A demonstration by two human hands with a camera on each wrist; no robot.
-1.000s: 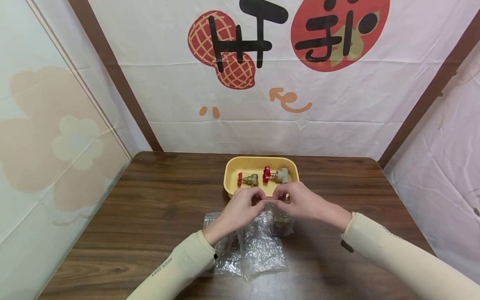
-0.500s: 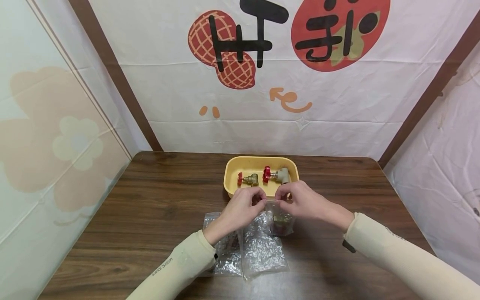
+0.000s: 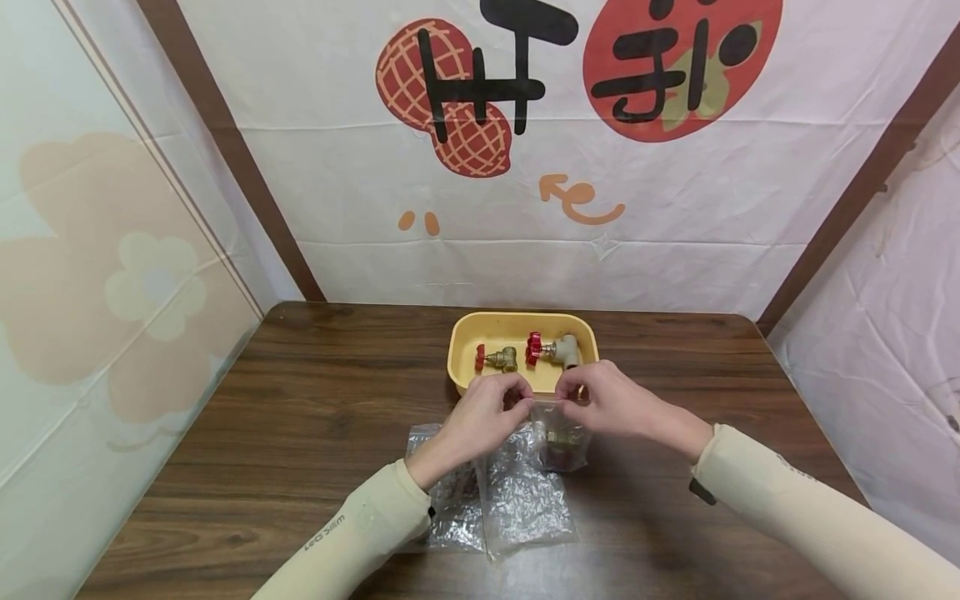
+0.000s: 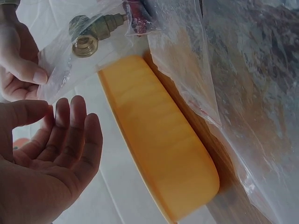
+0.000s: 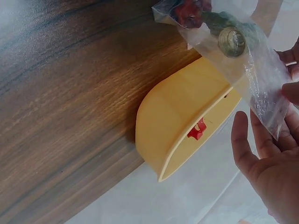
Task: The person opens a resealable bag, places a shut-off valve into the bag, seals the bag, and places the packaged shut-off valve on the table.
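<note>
Hanging under left grip (image 3: 486, 417), right grip (image 3: 613, 402): valve (image 4: 93, 32) (in bag (image 5: 262, 95)).

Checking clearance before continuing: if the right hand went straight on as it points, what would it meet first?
Likely the left hand, facing it across the top of the clear bag; exact depth is unclear.
</note>
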